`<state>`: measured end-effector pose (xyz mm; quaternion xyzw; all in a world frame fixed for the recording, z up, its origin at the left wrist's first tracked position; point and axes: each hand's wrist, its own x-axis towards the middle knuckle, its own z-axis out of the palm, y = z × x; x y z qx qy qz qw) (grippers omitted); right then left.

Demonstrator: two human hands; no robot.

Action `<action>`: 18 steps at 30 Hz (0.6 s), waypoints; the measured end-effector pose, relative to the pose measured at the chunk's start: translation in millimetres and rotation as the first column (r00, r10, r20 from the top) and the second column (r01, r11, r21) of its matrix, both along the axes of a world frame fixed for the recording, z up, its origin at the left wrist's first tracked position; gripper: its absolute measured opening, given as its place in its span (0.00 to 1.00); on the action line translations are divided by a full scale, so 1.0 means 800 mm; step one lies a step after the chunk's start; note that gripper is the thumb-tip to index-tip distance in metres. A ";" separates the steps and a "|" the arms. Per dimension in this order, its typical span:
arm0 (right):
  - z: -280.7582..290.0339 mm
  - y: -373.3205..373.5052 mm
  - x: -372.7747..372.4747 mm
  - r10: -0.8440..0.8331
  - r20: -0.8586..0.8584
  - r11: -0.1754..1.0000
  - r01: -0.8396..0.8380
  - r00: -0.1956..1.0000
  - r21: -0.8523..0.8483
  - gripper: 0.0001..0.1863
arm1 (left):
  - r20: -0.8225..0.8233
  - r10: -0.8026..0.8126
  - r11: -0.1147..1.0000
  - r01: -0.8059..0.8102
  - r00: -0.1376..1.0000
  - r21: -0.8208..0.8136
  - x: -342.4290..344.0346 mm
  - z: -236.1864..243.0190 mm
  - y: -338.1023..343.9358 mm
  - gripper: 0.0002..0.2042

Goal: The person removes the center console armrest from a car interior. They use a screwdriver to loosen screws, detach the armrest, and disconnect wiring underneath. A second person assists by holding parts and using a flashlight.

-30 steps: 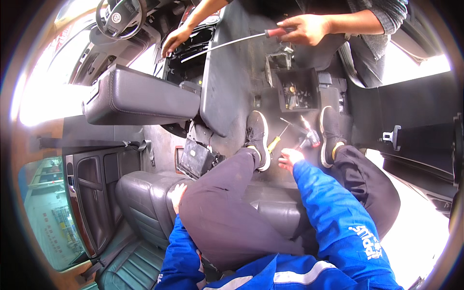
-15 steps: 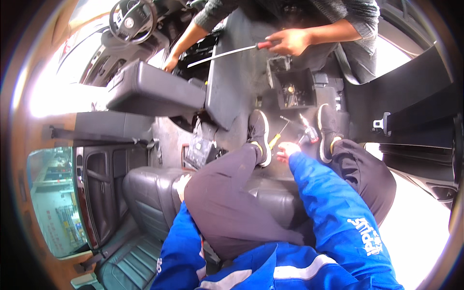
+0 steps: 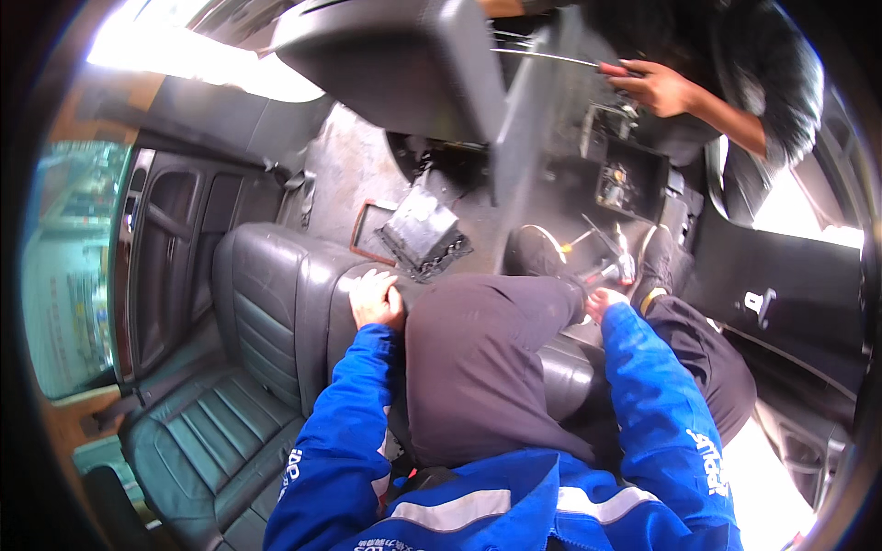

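Observation:
My left hand [image 3: 377,298] rests on the front edge of the black leather seat [image 3: 266,321], fingers spread over it. Beside my bent knee, my right hand [image 3: 604,303] hangs with loosely bent fingers; nothing shows in it. Just beyond it on the floor, between my shoes, lies a red and silver tool [image 3: 626,266], its exact kind unclear. A yellow-handled screwdriver [image 3: 574,242], partly hidden by my shoe, lies left of it. Across from me, another person's hand [image 3: 657,87] holds a red-handled tool with a long metal shaft [image 3: 551,57].
A black console [image 3: 395,69] fills the upper middle. Below it a silver-grey box-shaped unit [image 3: 418,228] sits on the bare floor by a reddish-brown frame [image 3: 363,230]. An open black tray [image 3: 634,179] with small parts stands at the far right. A door panel [image 3: 184,248] is at left.
My view has swung left and down, so the steering wheel is gone from it. My left hand, mostly hidden by my leg before, now shows on the seat edge. My knee has shifted right.

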<state>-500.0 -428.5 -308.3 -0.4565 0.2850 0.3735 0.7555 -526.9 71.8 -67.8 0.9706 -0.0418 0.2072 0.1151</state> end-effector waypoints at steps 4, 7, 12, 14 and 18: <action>0.045 0.002 0.016 -0.172 -0.171 0.984 0.179 0.970 0.023 0.08 | -0.039 0.089 0.993 -0.091 0.995 -0.069 0.007 0.018 -0.017 0.11; 0.098 0.042 0.038 -0.262 -0.062 0.965 0.263 0.963 0.004 0.16 | -0.119 0.217 0.966 -0.230 0.969 -0.113 0.026 0.022 -0.019 0.14; 0.209 0.149 0.071 0.014 0.110 0.943 0.023 0.994 -0.333 0.21 | -0.441 0.333 0.802 -0.496 0.833 -0.332 0.095 -0.016 0.002 0.30; 0.247 0.181 0.081 0.105 0.169 0.947 -0.047 0.980 -0.317 0.25 | -0.500 0.350 0.650 -0.590 0.792 -0.479 0.125 -0.049 0.013 0.37; 0.293 0.222 0.101 0.237 0.212 0.945 -0.174 0.948 -0.278 0.29 | -0.570 0.370 0.218 -0.665 0.734 -0.715 0.156 -0.132 0.033 0.41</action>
